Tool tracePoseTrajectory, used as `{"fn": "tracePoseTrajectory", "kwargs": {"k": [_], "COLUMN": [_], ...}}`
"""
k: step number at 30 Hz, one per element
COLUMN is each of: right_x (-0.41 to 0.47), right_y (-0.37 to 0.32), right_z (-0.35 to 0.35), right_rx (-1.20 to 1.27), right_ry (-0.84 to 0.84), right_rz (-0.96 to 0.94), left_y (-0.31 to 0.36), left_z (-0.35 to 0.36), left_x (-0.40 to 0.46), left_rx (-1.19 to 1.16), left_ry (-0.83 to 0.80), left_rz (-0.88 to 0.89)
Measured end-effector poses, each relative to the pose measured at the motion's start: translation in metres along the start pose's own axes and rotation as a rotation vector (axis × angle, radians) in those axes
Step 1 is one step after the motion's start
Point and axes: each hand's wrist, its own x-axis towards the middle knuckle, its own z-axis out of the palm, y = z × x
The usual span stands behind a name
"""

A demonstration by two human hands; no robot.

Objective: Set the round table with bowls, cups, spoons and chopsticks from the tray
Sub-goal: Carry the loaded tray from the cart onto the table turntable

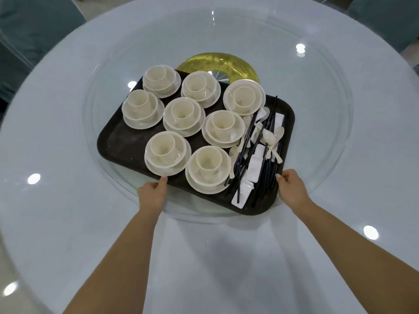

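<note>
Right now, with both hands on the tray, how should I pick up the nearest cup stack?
Probably take the nearest cup stack by the bottom plate's rim, from the near side with the right hand. The cup sits nested deep in the bowl, and chopsticks crowd its right edge.

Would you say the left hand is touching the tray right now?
Touching. In the head view the left hand grips the near edge of the dark tray, its thumb lying over the rim beside the nearest stack of dishes.
</note>
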Motion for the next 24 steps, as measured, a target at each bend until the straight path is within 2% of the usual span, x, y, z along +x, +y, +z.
{"fn": "tracePoseTrajectory", "kwargs": {"k": [7,13,24], "right_x": [0.035,0.06,0.053], "right_y": [-0.004,-0.007,-0.012], "right_z": [-0.021,-0.031,-0.032], "right_rx": [0.056,-0.001,-0.007], "right_ry": [0.091,0.085,0.17], "right_rz": [0.017,0.014,0.007], "left_y": [0.001,0.002,0.006], "left_z": [0.005,0.0,0.004], "left_x": [0.013,0.018,0.008], "left_rx": [0.116,0.208,0.219], "left_ry": [0.028,0.032,0.024], "left_rz": [-0.094,-0.058,-0.092]}}
